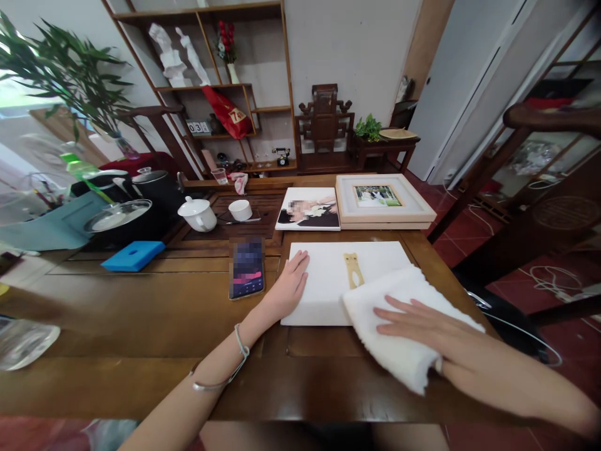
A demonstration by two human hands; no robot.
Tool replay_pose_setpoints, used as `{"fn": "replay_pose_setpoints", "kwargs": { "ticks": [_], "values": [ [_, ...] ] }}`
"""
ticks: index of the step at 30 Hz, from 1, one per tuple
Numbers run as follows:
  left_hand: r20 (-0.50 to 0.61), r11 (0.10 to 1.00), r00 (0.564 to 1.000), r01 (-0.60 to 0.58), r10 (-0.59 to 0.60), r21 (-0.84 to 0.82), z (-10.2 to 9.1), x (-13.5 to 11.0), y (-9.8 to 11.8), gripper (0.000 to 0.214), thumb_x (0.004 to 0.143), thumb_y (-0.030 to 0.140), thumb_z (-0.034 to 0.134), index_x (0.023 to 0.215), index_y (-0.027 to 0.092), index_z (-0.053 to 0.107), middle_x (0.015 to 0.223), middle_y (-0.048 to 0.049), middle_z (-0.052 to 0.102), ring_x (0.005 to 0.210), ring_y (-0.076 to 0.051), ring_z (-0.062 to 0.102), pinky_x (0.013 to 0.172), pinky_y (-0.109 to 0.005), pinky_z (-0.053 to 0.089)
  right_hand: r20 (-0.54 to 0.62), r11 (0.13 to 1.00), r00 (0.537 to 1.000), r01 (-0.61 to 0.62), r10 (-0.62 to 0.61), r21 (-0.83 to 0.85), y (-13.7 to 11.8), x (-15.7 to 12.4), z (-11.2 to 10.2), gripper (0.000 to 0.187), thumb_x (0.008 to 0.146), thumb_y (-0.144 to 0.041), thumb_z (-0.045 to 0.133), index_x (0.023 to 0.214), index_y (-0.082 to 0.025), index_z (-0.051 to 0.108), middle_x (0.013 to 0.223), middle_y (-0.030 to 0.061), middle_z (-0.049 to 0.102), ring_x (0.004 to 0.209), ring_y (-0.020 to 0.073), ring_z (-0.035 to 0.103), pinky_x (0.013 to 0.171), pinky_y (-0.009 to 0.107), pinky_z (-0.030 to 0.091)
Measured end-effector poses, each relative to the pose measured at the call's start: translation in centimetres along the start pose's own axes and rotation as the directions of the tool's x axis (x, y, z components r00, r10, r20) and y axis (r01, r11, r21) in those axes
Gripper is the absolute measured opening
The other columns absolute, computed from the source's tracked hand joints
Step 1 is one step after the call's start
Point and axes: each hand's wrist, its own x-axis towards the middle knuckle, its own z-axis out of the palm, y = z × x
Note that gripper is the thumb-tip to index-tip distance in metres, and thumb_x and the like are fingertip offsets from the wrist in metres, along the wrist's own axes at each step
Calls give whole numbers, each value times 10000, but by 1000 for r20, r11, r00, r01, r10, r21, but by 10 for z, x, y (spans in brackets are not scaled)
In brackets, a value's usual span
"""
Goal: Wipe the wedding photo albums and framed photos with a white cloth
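White panel [322,285]: on bench [164,319], cat figure [353,269] atop. Left hand [290,285]: grip uncurled, on panel's left edge. Right hand [416,327]: grip flattened on white cloth [397,361] overlapping panel's right side. Risks: sideways pressure could skid the panel; dragged cloth could snag the figure.

The cloth [402,284] looks fluffy — the wooden table [291,391] glossy.

The wooden surface [323,388] bore a white slab [323,263] beneath the left grip [290,285], a phone [247,269] (face up) left of that grip, and stacked frames [385,221] beyond.
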Motion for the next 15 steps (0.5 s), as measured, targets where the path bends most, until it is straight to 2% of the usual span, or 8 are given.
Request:
{"fn": "replay_pose_setpoints", "kwargs": {
  "ticks": [2, 5, 7, 9, 11, 13, 15],
  "values": [
    [10, 1000, 1000, -4, 4, 6, 0, 0, -1, 494, 1000, 256, 274, 1459, 90, 351, 1573, -171, 287, 1487, -261, 186, 1211, -494, 162, -80, 997, 994, -72, 70, -17, 26, 1, 0, 736, 767, -55, 399, 1420, -387, 461, 1535, -86, 354, 1441, 231, 237, 1174, 511, 233],
    [3, 1000, 1000, -17, 17, 12, 1, 0, -2, 491, 1003, 261, 273, 1463, 106, 348, 1571, -162, 296, 1487, -264, 187, 1211, -497, 166, -251, 966, 941, -249, 227, -62, 55, 22, 4, 671, 798, -115, 400, 1456, -245, 433, 1543, 20, 364, 1441, 270, 249, 1160, 520, 260],
    [-9, 1000, 1000, -27, 27, 14, 2, 0, -3, 485, 1003, 260, 279, 1463, 125, 350, 1568, -155, 305, 1485, -265, 193, 1209, -505, 172, -336, 925, 885, -369, 323, -85, 60, 45, 4, 623, 825, -158, 400, 1447, -163, 440, 1537, 85, 374, 1434, 320, 258, 1135, 543, 290],
    [-11, 1000, 1000, -23, 23, 17, 2, 1, -2, 485, 1000, 249, 282, 1458, 107, 355, 1566, -169, 305, 1484, -270, 198, 1207, -509, 176, -381, 892, 847, -439, 371, -107, 56, 72, 2, 589, 846, -186, 398, 1429, -135, 457, 1528, 116, 386, 1423, 374, 265, 1110, 588, 293],
    [-8, 1000, 1000, -13, 13, 18, 2, 1, -1, 488, 997, 240, 285, 1453, 84, 362, 1565, -182, 300, 1483, -272, 200, 1208, -499, 177, -387, 890, 848, -438, 362, -126, 44, 98, -2, 579, 850, -188, 402, 1422, -128, 464, 1525, 132, 387, 1411, 411, 269, 1091, 626, 281],
    [-4, 1000, 1000, -7, 7, 14, 1, 1, -1, 488, 997, 240, 290, 1453, 84, 364, 1565, -180, 299, 1484, -266, 198, 1212, -480, 173, -362, 919, 880, -373, 307, -130, 29, 121, -6, 591, 836, -170, 408, 1423, -123, 460, 1528, 143, 379, 1407, 425, 265, 1083, 646, 267],
    [-1, 1000, 1000, -8, 8, 13, 1, 1, -1, 490, 999, 246, 291, 1457, 86, 358, 1567, -179, 296, 1486, -261, 191, 1213, -474, 166, -321, 959, 925, -254, 203, -128, 13, 141, -10, 613, 815, -146, 410, 1426, -128, 457, 1540, 138, 361, 1415, 418, 246, 1092, 651, 240]
  ]
}}
